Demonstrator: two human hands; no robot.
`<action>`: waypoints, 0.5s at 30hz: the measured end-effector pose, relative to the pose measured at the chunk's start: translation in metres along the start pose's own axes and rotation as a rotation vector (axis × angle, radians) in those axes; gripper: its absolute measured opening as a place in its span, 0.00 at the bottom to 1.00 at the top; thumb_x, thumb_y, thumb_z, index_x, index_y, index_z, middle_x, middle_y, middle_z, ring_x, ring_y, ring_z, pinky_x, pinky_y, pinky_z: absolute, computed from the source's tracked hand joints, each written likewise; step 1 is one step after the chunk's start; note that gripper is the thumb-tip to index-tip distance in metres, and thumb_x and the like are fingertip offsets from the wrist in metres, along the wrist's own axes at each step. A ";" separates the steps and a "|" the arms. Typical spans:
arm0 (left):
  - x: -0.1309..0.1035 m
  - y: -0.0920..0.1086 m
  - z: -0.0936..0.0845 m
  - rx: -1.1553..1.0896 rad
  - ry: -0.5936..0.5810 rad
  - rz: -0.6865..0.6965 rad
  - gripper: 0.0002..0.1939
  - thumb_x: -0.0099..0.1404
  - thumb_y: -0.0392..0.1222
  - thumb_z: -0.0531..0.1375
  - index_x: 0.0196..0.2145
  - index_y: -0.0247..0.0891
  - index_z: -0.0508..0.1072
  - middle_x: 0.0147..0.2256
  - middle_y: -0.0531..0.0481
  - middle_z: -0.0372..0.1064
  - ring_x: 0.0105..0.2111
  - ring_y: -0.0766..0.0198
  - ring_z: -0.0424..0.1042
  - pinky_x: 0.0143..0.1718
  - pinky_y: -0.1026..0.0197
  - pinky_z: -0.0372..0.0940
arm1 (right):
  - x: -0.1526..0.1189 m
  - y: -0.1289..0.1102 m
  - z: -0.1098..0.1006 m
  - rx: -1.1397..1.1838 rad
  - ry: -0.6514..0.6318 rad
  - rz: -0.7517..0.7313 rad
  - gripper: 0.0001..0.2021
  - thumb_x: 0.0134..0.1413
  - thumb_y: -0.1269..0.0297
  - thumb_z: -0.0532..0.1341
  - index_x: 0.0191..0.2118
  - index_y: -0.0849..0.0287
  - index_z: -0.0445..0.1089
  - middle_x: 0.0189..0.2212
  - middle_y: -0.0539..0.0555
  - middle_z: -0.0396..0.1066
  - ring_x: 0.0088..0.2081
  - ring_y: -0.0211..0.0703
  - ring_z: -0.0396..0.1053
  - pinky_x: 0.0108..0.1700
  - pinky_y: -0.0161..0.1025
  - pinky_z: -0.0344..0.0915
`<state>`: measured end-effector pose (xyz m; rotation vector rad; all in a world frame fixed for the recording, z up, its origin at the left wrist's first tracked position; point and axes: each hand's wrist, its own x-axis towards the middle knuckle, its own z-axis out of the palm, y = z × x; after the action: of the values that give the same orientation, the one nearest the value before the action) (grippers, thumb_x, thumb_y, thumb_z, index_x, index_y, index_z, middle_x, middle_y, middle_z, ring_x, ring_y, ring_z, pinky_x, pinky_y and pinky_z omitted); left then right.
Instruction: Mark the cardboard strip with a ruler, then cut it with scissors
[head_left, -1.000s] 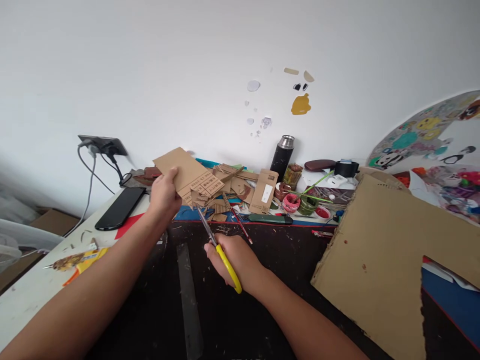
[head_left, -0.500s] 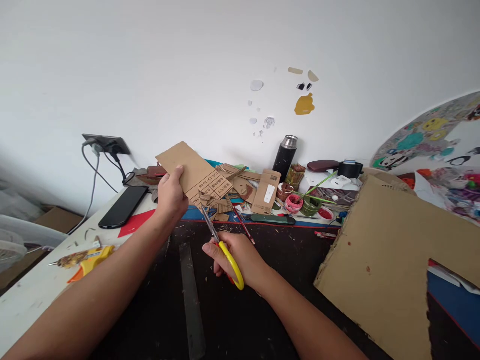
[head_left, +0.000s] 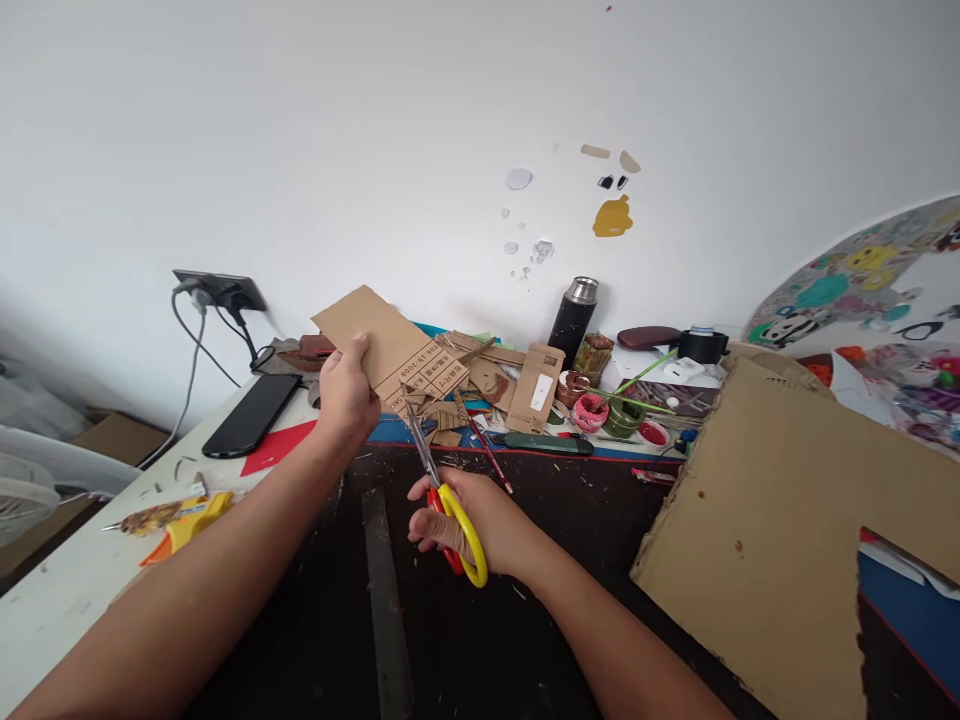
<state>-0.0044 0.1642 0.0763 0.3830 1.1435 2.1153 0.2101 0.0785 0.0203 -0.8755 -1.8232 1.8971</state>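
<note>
A rectangular piece of brown cardboard (head_left: pixel 382 335) with dark printing is gripped at its lower left edge by my left hand (head_left: pixel 347 388), thumb on top. My right hand (head_left: pixel 465 515) is closed around the handles of scissors (head_left: pixel 424 445), one yellow and one red. The scissor blades point up and away, and their tips are at the printed lower edge of the cardboard. Both handles show, a little apart. Behind the blades lie cardboard scraps (head_left: pixel 446 420).
A metal ruler (head_left: pixel 386 600) lies on the black mat (head_left: pixel 315 600). Left are a phone (head_left: pixel 251 415) and a yellow glue gun (head_left: pixel 187 520). Behind stand a black flask (head_left: pixel 574 325) and paint jars (head_left: pixel 590 411). A large cardboard sheet (head_left: pixel 780 520) covers the right side.
The scissor handles have spread slightly, and more of the red one shows. My right fingers have shifted on them. The background has moved slightly down and right in view.
</note>
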 end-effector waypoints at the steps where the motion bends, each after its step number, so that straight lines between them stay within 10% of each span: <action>1: 0.001 -0.001 -0.001 0.004 -0.004 0.005 0.03 0.70 0.38 0.65 0.41 0.41 0.76 0.41 0.46 0.83 0.39 0.57 0.84 0.42 0.58 0.81 | -0.001 -0.001 0.000 -0.008 -0.006 0.002 0.33 0.53 0.35 0.77 0.53 0.55 0.73 0.34 0.53 0.80 0.37 0.50 0.83 0.33 0.34 0.70; 15: -0.007 -0.011 -0.005 0.033 -0.118 0.084 0.09 0.66 0.44 0.70 0.41 0.40 0.78 0.41 0.44 0.84 0.45 0.51 0.84 0.48 0.54 0.81 | -0.001 -0.008 0.004 0.028 0.072 0.017 0.29 0.60 0.32 0.70 0.44 0.56 0.71 0.30 0.48 0.78 0.18 0.36 0.71 0.17 0.29 0.62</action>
<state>0.0026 0.1607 0.0647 0.5726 1.1119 2.1176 0.2068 0.0754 0.0282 -0.9395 -1.7489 1.8719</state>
